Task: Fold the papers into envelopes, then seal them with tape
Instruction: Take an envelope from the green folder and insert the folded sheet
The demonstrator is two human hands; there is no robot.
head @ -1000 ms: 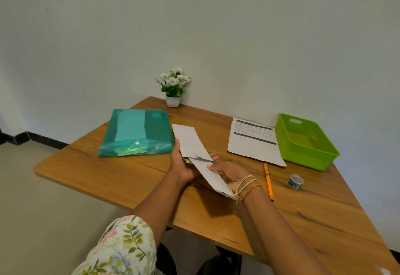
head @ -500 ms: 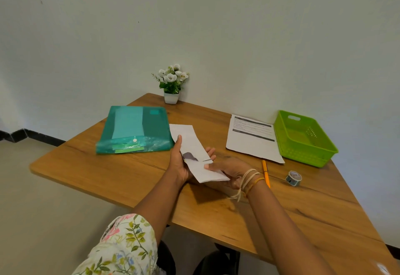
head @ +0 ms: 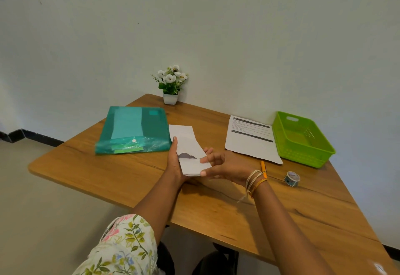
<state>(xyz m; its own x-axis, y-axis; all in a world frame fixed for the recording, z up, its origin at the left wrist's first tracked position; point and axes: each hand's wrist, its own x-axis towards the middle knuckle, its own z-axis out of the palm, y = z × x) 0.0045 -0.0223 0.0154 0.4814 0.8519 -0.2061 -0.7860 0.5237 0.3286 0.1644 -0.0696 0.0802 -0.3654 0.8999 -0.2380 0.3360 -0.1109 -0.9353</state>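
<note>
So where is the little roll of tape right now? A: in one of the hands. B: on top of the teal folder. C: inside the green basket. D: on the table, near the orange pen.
D: the roll of tape stands on the bare table, just right of the orange pen and outside the green basket; neither hand holds it.

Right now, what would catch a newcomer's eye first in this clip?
Both hands at the table's middle: the left hand and right hand hold a half-folded white paper. Then the colours: a teal folder at the left and a bright green basket at the right.
</note>
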